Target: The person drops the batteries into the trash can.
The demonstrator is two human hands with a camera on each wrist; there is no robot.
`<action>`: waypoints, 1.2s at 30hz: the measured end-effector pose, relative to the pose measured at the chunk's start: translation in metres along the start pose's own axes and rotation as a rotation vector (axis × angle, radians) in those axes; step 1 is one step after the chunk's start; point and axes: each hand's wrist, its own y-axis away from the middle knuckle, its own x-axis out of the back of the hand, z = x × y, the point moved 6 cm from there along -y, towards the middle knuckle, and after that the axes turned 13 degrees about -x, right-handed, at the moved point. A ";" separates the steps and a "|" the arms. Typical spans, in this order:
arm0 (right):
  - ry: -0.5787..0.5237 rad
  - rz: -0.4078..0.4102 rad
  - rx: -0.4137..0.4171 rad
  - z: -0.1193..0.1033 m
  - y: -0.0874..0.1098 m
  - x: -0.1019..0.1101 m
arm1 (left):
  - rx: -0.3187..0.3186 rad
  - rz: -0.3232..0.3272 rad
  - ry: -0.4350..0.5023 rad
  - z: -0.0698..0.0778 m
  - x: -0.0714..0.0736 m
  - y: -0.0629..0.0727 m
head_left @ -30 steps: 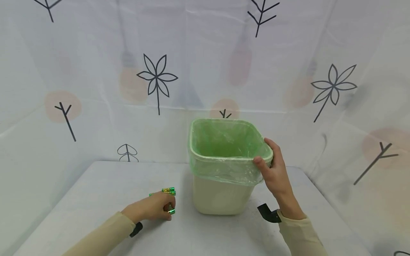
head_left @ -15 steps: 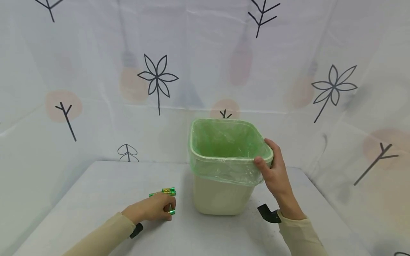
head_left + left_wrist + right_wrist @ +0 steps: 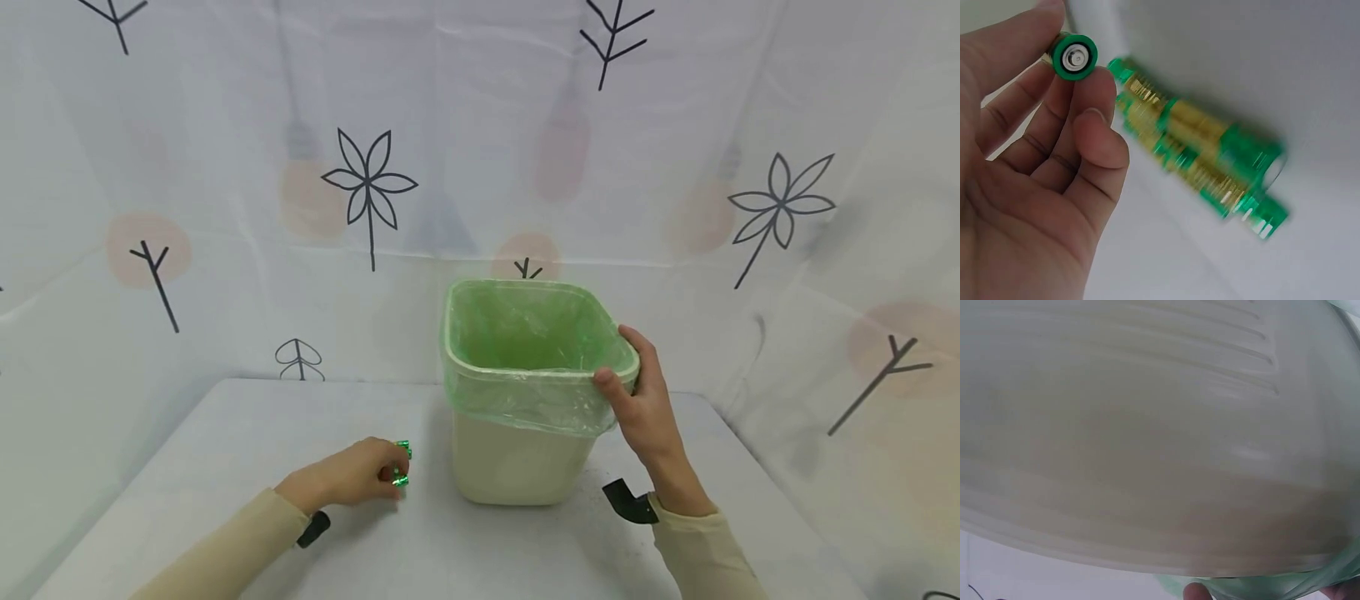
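My left hand (image 3: 348,473) pinches a green and gold battery (image 3: 1075,57) between thumb and fingers, one metal end facing the left wrist camera. Beside it, several more batteries of the same kind (image 3: 1194,134) lie together on the white table, blurred in that view. The head view shows only their green ends past my knuckles. On the right, my right hand (image 3: 643,412) grips the rim of a pale bin (image 3: 517,462), thumb at the front edge. A translucent green bag (image 3: 525,400) lines the bin and folds over its rim. The right wrist view is mostly the bin's wall (image 3: 1147,444).
The bin stands upright on the white table (image 3: 247,425), right of the batteries. Behind the table hangs a white sheet (image 3: 465,167) with printed flowers and twigs. Black wrist mounts (image 3: 630,502) sit at both cuffs.
My left hand has lifted slightly and shifted a little up and left, with the battery rising in its fingers. My right hand and the bin have stayed in place.
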 end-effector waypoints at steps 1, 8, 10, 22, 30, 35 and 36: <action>-0.003 0.000 0.000 0.000 0.000 0.000 | 0.012 0.007 0.002 0.001 0.006 0.000; -0.011 0.002 0.013 -0.002 -0.002 -0.001 | 0.062 0.071 -0.040 0.023 0.069 -0.006; -0.013 0.002 0.017 -0.002 -0.002 -0.001 | 0.046 0.092 -0.048 0.033 0.090 -0.009; -0.019 -0.003 0.021 -0.006 -0.003 -0.001 | -0.055 0.225 -0.183 0.091 0.187 -0.039; -0.031 0.004 0.020 -0.003 0.000 0.000 | -0.153 0.223 -0.159 0.124 0.203 -0.092; -0.020 0.002 0.019 -0.002 0.001 0.000 | -0.173 0.192 -0.112 0.134 0.194 -0.121; -0.018 0.004 0.017 -0.001 0.001 0.000 | -0.176 0.190 -0.101 0.135 0.191 -0.126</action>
